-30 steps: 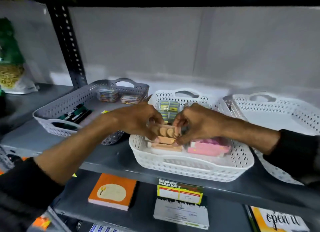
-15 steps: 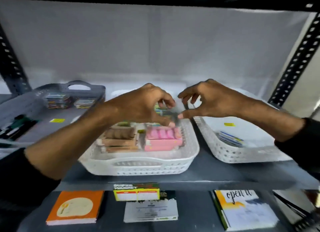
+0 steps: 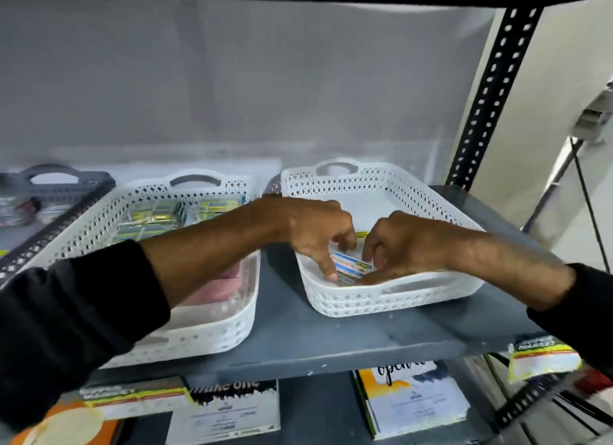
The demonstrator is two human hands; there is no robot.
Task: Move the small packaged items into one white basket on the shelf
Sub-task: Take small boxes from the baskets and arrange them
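Two white perforated baskets stand side by side on the grey shelf. Both my hands reach into the right white basket (image 3: 391,298) at its near end. My left hand (image 3: 318,232) and my right hand (image 3: 398,245) close from either side around a small stack of blue, white and red packets (image 3: 351,266) lying on the basket floor. The middle white basket (image 3: 205,332) holds several green and yellow packets (image 3: 156,217) at the back and pink packs (image 3: 219,285) at the front, partly hidden by my left forearm.
A grey basket (image 3: 63,182) stands at the far left of the shelf. A black perforated upright (image 3: 491,89) rises at the right. Price labels (image 3: 544,358) hang on the shelf edge, and notebooks (image 3: 414,401) lie on the shelf below.
Both hands have moved right, from above the middle basket down into the right basket, and now close on the packets there. The view has swung right.
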